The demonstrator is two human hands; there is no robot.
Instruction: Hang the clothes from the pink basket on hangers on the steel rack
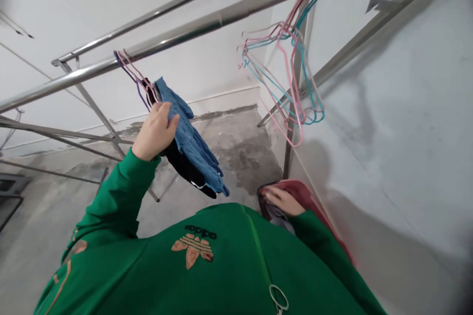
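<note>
My left hand (157, 130) is closed, fingers curled at the upper edge of a blue garment (194, 142). The garment hangs with a black garment (186, 170) from pink and purple hangers (135, 74) on the metal rail. Low on the right, my right hand (284, 200) reaches into a red tub (301, 189), over a greyish cloth (279, 219). Its fingertips are blurred, and whether they grip the cloth is unclear. My chest covers part of the tub.
A metal rail (221, 19) of a drying rack crosses overhead, with a second bar behind. Several empty pink and blue hangers (295, 78) hang at its right. A white wall (399, 123) stands close on the right. Below lies the concrete floor (236, 133).
</note>
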